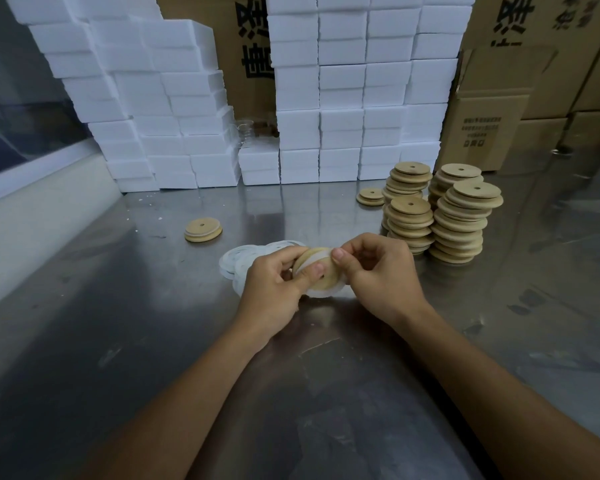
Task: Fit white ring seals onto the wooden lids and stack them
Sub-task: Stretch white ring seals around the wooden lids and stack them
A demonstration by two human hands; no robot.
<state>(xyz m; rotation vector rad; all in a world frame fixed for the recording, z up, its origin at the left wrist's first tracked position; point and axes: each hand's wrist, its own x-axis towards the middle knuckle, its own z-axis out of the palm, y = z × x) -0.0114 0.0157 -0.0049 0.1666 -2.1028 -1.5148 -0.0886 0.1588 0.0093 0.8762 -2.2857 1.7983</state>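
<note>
Fingers [340, 254] of both hands grasping one wooden lid [317, 268] with white ring seal [317, 258], four lid stacks [458, 223], two lone lids [203, 230]

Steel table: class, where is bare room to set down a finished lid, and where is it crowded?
Bare steel table lies left of the single round wooden lid and in front of both hands. Crowded: the tall wooden lid stacks at right and the loose white ring seals.
</note>
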